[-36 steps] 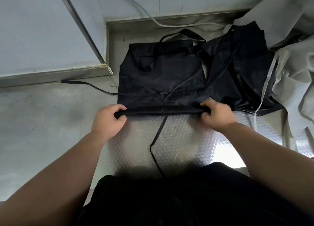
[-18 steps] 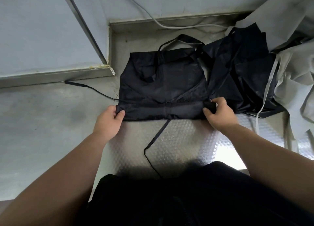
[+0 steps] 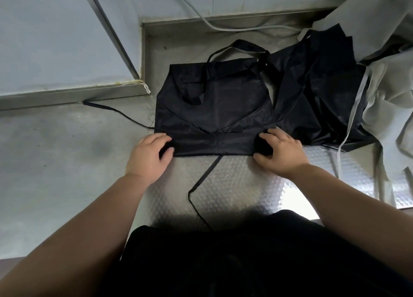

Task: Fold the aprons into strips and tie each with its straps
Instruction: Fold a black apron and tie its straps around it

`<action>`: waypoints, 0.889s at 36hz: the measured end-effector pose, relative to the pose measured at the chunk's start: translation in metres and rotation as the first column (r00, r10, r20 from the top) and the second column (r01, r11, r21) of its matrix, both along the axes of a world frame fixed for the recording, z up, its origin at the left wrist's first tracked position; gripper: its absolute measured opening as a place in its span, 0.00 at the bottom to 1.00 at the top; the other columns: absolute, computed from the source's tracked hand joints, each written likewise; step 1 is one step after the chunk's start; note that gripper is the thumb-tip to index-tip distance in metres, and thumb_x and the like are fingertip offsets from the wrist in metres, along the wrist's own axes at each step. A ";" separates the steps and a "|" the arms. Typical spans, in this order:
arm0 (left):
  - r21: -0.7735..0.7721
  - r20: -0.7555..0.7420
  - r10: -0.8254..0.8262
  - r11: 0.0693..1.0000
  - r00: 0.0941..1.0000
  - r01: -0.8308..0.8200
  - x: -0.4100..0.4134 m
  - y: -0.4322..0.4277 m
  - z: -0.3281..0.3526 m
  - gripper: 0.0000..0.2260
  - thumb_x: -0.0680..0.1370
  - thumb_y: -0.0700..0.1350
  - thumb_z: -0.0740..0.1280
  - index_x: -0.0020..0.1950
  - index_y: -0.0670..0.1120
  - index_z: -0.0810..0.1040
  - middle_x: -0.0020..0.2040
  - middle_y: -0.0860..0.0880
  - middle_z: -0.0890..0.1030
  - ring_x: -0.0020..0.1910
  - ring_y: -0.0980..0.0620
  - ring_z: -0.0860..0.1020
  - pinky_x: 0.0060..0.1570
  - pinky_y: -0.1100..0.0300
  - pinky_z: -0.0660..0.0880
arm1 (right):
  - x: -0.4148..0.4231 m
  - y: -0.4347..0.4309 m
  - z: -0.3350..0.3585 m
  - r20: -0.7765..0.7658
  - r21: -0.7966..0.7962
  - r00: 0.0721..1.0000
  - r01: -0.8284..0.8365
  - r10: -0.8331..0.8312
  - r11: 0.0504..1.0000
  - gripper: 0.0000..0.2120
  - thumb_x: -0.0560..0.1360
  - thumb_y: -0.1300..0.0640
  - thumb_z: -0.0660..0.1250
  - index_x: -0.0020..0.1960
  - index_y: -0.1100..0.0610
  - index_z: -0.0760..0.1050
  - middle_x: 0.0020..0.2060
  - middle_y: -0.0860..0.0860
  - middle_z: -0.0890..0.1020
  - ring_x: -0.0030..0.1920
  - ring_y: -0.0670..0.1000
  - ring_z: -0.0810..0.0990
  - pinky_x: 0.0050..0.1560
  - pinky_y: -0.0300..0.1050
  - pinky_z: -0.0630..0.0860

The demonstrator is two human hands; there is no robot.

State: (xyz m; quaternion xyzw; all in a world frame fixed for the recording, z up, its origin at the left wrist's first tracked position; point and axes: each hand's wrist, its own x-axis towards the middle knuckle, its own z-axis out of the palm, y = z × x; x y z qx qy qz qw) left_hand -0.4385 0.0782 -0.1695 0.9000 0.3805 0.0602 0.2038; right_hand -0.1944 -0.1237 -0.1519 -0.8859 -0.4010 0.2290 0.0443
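Observation:
A black apron (image 3: 214, 104) lies flat on the floor before me, its near edge folded into a flat band (image 3: 212, 143). My left hand (image 3: 149, 157) grips the band's left end, thumb and fingers curled round the fabric. The band's right end is held the same way by my right hand (image 3: 279, 156). One black strap (image 3: 201, 185) trails from the band's middle toward my lap. Another strap (image 3: 116, 111) runs off to the left. The neck loop (image 3: 237, 47) lies at the far end.
A second black apron (image 3: 319, 91) lies crumpled to the right, partly under grey fabric (image 3: 388, 100) with a grey strap (image 3: 350, 122). Bubble wrap (image 3: 234, 191) covers the floor near me. A metal sill (image 3: 73, 95) and a white cable (image 3: 223, 27) border the far side.
Both hands rolled the near edge forward, away from me, turning the thin roll into a wider flat band. The hands stayed at the band's two ends.

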 end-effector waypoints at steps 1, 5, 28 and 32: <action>-0.042 -0.028 -0.004 0.999 1.000 0.003 -0.001 0.000 0.002 0.20 0.76 0.52 0.68 0.65 0.46 0.75 0.65 0.50 0.74 0.66 0.47 0.69 0.66 0.55 0.64 | 0.002 -0.001 0.002 -0.007 -0.020 1.000 -0.019 0.019 1.000 0.31 0.73 0.44 0.66 0.74 0.48 0.61 0.74 0.48 0.60 0.74 0.53 0.57 0.70 0.50 0.54; -0.119 -0.076 -0.022 0.993 0.997 0.013 -0.005 0.004 0.008 0.29 0.69 0.56 0.74 0.67 0.50 0.72 0.67 0.53 0.71 0.67 0.52 0.67 0.66 0.60 0.62 | 0.006 0.003 0.008 -0.012 -0.033 0.999 -0.048 0.047 0.998 0.29 0.73 0.54 0.64 0.73 0.50 0.63 0.73 0.49 0.63 0.72 0.55 0.63 0.68 0.47 0.58; -0.115 0.048 0.151 0.983 0.987 -0.145 -0.023 -0.021 0.011 0.13 0.76 0.37 0.65 0.59 0.45 0.80 0.61 0.49 0.78 0.57 0.48 0.77 0.56 0.65 0.66 | -0.007 -0.018 0.004 -0.051 0.016 0.996 -0.075 0.076 0.997 0.27 0.73 0.57 0.64 0.72 0.54 0.66 0.71 0.52 0.67 0.69 0.57 0.66 0.68 0.44 0.61; -0.139 0.036 0.156 0.979 0.987 -0.150 -0.032 -0.028 0.012 0.13 0.76 0.38 0.64 0.59 0.45 0.80 0.60 0.49 0.78 0.55 0.48 0.77 0.55 0.66 0.66 | -0.008 -0.022 0.002 -0.081 0.015 0.991 -0.101 0.102 0.995 0.29 0.71 0.57 0.66 0.72 0.54 0.66 0.71 0.53 0.67 0.70 0.56 0.65 0.70 0.44 0.59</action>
